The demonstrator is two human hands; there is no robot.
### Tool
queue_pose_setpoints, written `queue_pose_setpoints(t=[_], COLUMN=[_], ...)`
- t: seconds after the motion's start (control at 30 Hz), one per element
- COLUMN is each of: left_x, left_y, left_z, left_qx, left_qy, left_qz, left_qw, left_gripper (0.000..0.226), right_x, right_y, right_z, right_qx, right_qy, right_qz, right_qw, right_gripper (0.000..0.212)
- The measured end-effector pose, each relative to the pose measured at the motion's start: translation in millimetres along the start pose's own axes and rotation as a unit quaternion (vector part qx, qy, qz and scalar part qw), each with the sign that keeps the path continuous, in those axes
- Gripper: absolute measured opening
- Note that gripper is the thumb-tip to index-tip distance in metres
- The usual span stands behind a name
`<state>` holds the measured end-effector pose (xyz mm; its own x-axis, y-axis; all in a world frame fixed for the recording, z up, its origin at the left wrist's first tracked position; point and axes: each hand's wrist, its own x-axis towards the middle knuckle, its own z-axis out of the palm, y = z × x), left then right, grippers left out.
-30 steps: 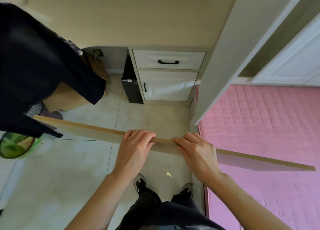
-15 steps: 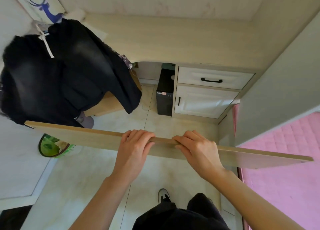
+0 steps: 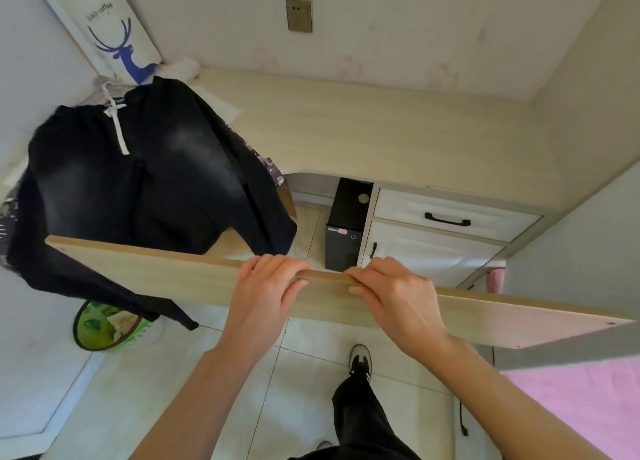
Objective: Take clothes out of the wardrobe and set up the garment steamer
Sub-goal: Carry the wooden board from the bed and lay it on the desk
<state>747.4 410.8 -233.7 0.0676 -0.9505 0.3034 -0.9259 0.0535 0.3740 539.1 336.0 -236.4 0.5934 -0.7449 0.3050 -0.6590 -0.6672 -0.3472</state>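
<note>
You hold a long wooden board on edge across your body, both forearms reaching forward and slightly inward from the bottom of the view. Your left hand clamps the board's top edge near its middle: the fingers curl over the far side and the thumb lies along the near face. Your right hand grips the same edge just beside it, fingers hooked over the top, thumb pressed to the near face, wrist bent so the back of the hand faces you. The two hands are close together but apart, with a short stretch of bare edge between them.

The board runs from the left, where its end overlaps the black garments, down to the right, where its far end reaches over the pink bedding. Those dark clothes hang on a white hanger at the left, in front of the pale desk. Under the desk stand a black computer tower and a white drawer unit. A green basket sits on the tiled floor below the clothes.
</note>
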Motion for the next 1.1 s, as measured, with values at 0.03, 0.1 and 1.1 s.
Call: queue_pose_setpoints(t=[0.03,0.1,1.1], left_x=[12.9,40.1,386.5], left_y=[-1.8,-4.3,-16.2], left_z=[1.9,6.2,69.9], left_qx=[0.0,0.002,-0.077], left_qy=[0.003,0.01,0.039], left_qz=[0.001,0.002,0.076], left_qw=[1.0,1.0,0.993], left_gripper=[0.023,0.023,0.019], right_x=[11.6,35.4,294.0], right_y=[6.9,22.9,227.9], right_z=[-0.2,-1.1,-52.5], right_qx=[-0.002,-0.003,-0.03], right_qy=[0.001,0.005,0.096], right_qz=[-0.001,-0.003,-0.019], right_qw=[1.0,1.0,0.995], right_gripper=[0.018,0.019,0.025])
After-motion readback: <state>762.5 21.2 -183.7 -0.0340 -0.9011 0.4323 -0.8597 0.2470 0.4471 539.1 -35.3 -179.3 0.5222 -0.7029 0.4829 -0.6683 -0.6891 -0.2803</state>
